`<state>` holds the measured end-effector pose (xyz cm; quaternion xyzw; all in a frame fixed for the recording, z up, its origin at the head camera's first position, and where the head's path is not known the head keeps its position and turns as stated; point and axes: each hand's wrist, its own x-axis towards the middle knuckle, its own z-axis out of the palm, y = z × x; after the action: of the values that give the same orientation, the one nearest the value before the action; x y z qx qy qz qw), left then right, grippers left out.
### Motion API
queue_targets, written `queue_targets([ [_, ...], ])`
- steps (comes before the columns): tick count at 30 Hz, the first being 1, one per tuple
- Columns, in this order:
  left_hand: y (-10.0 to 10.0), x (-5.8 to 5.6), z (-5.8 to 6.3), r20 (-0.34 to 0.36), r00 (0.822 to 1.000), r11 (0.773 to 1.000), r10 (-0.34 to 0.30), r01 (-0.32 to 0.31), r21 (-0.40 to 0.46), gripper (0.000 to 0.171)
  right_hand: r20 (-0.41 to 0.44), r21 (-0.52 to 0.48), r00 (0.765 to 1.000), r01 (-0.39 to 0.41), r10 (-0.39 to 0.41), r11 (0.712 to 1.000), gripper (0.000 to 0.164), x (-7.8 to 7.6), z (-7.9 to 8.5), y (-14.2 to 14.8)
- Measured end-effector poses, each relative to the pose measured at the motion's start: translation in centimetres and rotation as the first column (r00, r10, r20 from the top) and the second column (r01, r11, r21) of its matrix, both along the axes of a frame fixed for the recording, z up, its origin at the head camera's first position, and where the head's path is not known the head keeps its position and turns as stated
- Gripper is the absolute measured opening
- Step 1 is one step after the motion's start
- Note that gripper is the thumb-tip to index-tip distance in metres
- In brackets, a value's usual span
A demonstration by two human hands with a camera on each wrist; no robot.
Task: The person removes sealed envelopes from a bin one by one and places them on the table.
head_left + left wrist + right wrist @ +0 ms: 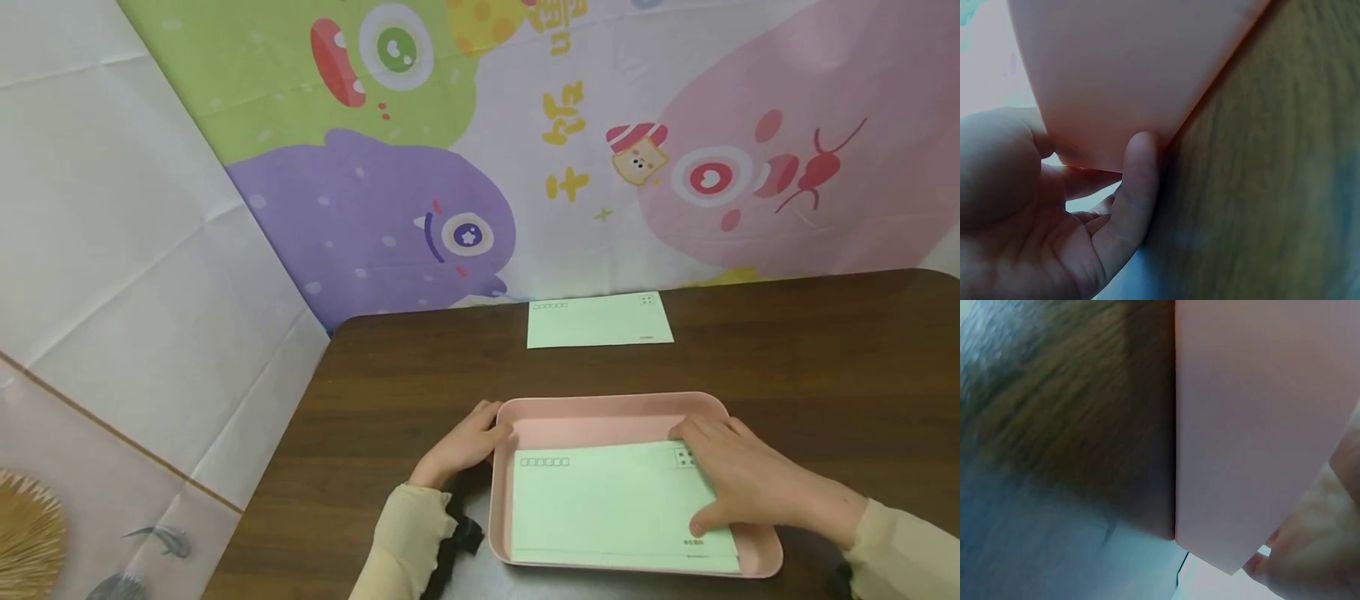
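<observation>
A pink tray (600, 431) stands on the table before me, holding a stack of pale green envelopes (607, 504). My left hand (465, 440) grips the tray's far left corner, thumb over the rim. In the left wrist view, the fingers of that hand (1079, 206) curl round the corner of the tray wall (1129, 81). Across the stack's right end lies my right hand (742, 479), thumb on the top envelope and fingertips near its upper right corner. The right wrist view has the tray's outer wall (1247, 425) with part of the right hand (1316, 544) beyond it.
One more pale green envelope (600, 321) lies flat at the table's back edge, behind the tray. The dark brown wooden table (390, 400) meets a cartoon-printed cloth (360, 217) at the back. A white panel (150, 208) stands at the left.
</observation>
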<state>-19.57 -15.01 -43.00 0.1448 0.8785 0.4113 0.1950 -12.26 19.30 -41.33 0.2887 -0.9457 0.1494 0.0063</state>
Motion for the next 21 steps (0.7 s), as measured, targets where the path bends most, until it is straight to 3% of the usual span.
queue_targets([
  [4, 0.3, 0.5, 0.9, 0.017, 1.000, 1.000, 0.000, 0.000, 0.010, 0.037, -0.020, -0.027, 1.000, -0.011, 0.011, 1.000, 0.078, 0.0, 0.1, 0.0],
  [8, 0.6, 1.1, 2.0, 0.022, 1.000, 0.999, -0.012, 0.011, 0.030, 0.038, -0.100, -0.069, 0.993, -0.070, 0.063, 0.995, 0.071, -0.1, 0.0, 0.0],
  [13, 0.3, 0.6, 1.0, 0.010, 1.000, 1.000, -0.012, 0.012, 0.019, 0.036, -0.178, -0.102, 0.981, -0.100, 0.081, 0.990, 0.064, -0.1, 0.2, -0.1],
  [16, 0.0, 0.2, 0.2, -0.005, 1.000, 1.000, -0.010, 0.010, -0.001, 0.034, -0.116, -0.141, 0.992, -0.074, 0.058, 0.987, 0.061, 0.1, 0.6, 0.0],
  [21, 0.0, 0.1, 0.0, -0.014, 1.000, 1.000, -0.016, 0.016, -0.006, 0.032, 0.018, -0.241, 0.999, -0.037, 0.042, 0.970, 0.057, 0.6, 1.2, 0.0],
])
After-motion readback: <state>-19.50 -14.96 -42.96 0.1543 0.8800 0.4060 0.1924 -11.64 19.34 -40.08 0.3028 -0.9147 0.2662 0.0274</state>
